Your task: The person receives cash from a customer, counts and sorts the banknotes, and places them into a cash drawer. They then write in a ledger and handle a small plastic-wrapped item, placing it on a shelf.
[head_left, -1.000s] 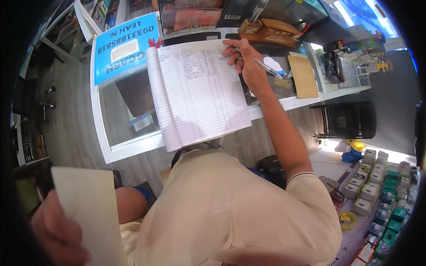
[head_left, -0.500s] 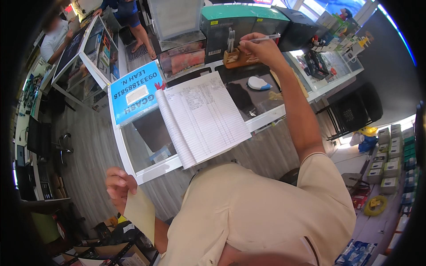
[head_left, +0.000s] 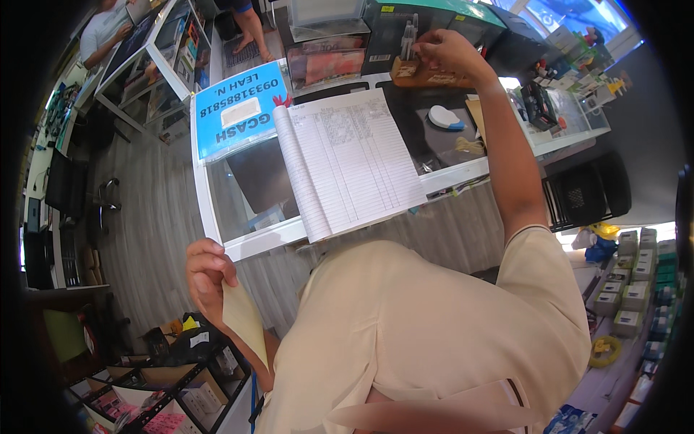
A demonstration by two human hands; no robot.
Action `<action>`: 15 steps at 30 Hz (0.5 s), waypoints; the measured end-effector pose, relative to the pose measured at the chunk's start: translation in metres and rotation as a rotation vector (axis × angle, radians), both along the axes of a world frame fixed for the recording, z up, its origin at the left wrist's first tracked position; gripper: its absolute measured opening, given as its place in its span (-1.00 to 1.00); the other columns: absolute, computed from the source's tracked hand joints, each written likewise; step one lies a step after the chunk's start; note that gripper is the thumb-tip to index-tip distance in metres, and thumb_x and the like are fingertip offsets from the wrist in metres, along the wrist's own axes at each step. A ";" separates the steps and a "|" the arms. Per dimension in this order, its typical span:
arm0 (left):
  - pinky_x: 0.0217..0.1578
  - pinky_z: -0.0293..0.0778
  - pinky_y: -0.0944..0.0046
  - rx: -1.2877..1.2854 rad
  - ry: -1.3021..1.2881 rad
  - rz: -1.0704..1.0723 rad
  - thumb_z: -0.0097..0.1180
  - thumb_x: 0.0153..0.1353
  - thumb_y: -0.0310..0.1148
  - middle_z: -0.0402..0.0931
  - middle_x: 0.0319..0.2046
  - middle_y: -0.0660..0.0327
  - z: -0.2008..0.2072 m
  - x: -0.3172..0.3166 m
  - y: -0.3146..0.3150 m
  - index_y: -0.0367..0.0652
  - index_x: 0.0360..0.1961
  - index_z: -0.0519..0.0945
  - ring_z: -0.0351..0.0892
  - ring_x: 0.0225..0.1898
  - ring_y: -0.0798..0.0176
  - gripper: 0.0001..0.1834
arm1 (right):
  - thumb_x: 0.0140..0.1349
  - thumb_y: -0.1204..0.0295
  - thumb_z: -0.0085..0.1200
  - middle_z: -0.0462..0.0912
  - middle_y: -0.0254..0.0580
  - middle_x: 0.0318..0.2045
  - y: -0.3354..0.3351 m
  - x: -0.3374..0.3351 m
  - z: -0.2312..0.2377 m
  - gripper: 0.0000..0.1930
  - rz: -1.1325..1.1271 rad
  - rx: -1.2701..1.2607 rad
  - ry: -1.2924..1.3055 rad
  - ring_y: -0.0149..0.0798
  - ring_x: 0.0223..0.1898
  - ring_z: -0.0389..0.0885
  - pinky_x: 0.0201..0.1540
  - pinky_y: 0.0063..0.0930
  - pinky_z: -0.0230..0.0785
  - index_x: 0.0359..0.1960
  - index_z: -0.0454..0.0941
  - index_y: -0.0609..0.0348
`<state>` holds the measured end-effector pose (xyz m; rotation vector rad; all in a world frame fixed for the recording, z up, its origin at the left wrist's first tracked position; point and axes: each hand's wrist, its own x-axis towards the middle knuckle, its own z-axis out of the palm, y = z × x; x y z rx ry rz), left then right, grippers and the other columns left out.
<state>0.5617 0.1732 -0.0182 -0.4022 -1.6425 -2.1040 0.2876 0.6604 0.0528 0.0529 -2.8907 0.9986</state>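
My left hand (head_left: 208,278) is low at the near left, beyond the counter corner, closed on a pale yellow paper (head_left: 244,318) that hangs from its fingers. My right hand (head_left: 450,54) reaches to the far side of the counter with fingers bent together. Its fingertips meet the upright pens (head_left: 409,40) in a wooden pen holder (head_left: 426,74); they appear to pinch a pen, partly hidden by the fingers. Between my arms an open ruled notebook (head_left: 354,159) with handwritten columns lies on the glass counter (head_left: 271,242), its front edge at the counter's rim.
A blue sign (head_left: 238,112) lies left of the notebook. Right of it are a white and blue rounded device (head_left: 445,117) and rubber bands (head_left: 470,146). Banknotes (head_left: 332,65) show in a clear box behind. Two people stand at the far left. A black folding chair (head_left: 589,192) is at right.
My right hand has lowered the pen from a sideways hold above the holder to the upright pens. My left hand still keeps the yellow paper. The whole view has shifted.
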 end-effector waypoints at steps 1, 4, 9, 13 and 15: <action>-0.37 0.28 0.49 0.002 -0.009 0.005 -0.12 0.58 -0.04 0.45 -0.06 0.14 -0.002 0.000 0.000 -0.19 -0.17 0.58 0.34 -0.49 0.46 -0.57 | 0.32 0.22 0.29 0.71 -0.27 -0.43 -0.001 0.001 -0.001 -0.65 -0.007 -0.044 0.047 -0.43 -0.40 0.63 -0.29 -0.47 0.53 -0.07 0.71 0.28; -0.38 0.27 0.49 -0.014 -0.017 -0.009 -0.11 0.58 -0.05 0.45 -0.05 0.14 -0.004 -0.003 0.000 -0.20 -0.16 0.58 0.32 -0.50 0.47 -0.58 | 0.37 0.20 0.23 0.72 -0.28 -0.38 -0.002 0.007 -0.004 -0.67 -0.001 -0.005 0.040 -0.43 -0.36 0.66 -0.22 -0.51 0.53 -0.05 0.72 0.22; -0.41 0.21 0.46 -0.024 -0.093 0.052 -0.07 0.56 -0.03 0.48 -0.17 0.10 0.011 -0.011 0.021 -0.23 -0.23 0.58 0.32 -0.51 0.48 -0.55 | 0.39 0.17 0.23 0.75 -0.25 -0.33 -0.020 0.058 0.008 -0.67 -0.029 0.021 0.182 -0.42 -0.29 0.71 -0.16 -0.52 0.56 -0.02 0.73 0.17; -0.47 0.17 0.47 -0.100 -0.048 0.216 0.07 0.51 -0.14 0.51 -0.27 0.16 0.031 -0.026 0.070 -0.24 -0.24 0.59 0.31 -0.52 0.46 -0.66 | 0.35 0.26 0.30 0.76 -0.31 -0.22 -0.085 0.151 0.006 -0.67 0.355 -0.515 -0.139 -0.50 -0.26 0.68 -0.18 -0.58 0.49 0.05 0.69 0.16; -0.49 0.17 0.46 -0.227 0.072 0.333 0.15 0.47 -0.23 0.53 -0.31 0.19 0.035 -0.038 0.107 -0.23 -0.26 0.60 0.33 -0.51 0.45 -0.74 | 0.16 0.19 0.47 0.76 -0.17 -0.15 -0.117 0.188 0.001 -0.42 0.758 -0.509 -0.259 -0.31 -0.16 0.72 -0.07 -0.43 0.53 0.18 0.61 0.18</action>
